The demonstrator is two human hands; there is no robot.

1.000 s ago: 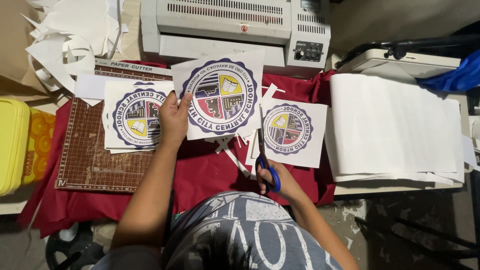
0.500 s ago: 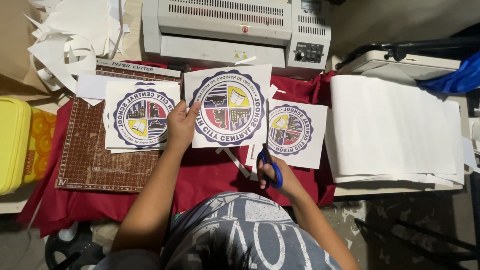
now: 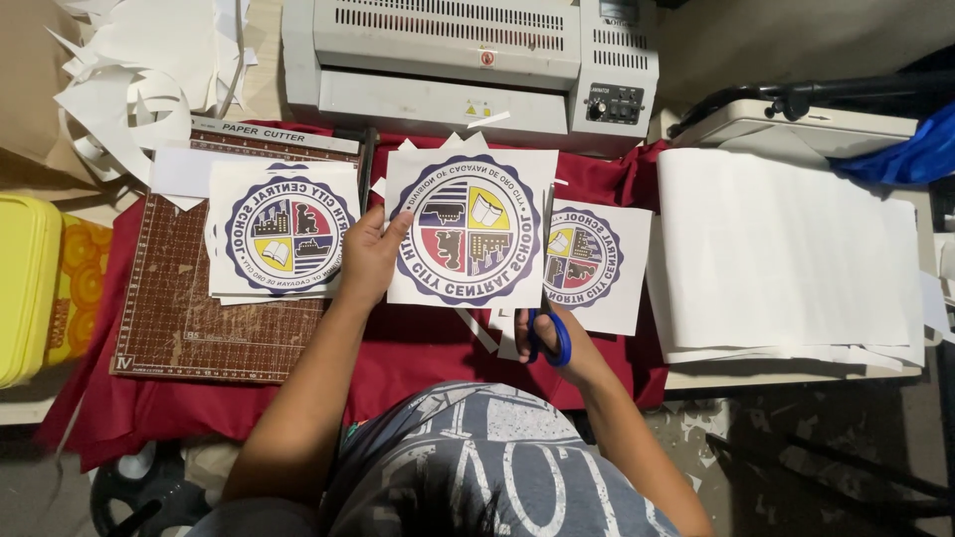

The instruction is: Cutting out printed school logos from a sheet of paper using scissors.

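My left hand (image 3: 368, 257) grips the left edge of a white sheet (image 3: 470, 229) printed with a round blue-rimmed emblem, held above the red cloth (image 3: 418, 348). My right hand (image 3: 557, 338) holds blue-handled scissors (image 3: 547, 328), whose blades run up along the sheet's right edge. A second emblem sheet (image 3: 595, 267) lies on the cloth to the right, partly behind the held one. A small stack of emblem sheets (image 3: 284, 231) rests on the brown paper cutter board (image 3: 199, 318) at the left.
A grey laminating machine (image 3: 468, 60) stands at the back. A thick stack of white paper (image 3: 786, 259) lies at the right. Paper offcuts (image 3: 139, 70) pile at the top left. A yellow container (image 3: 25, 288) sits at the far left edge.
My left hand has turned the held sheet from tilted to nearly square and brought it lower. The scissors have moved right, onto the sheet's right edge.
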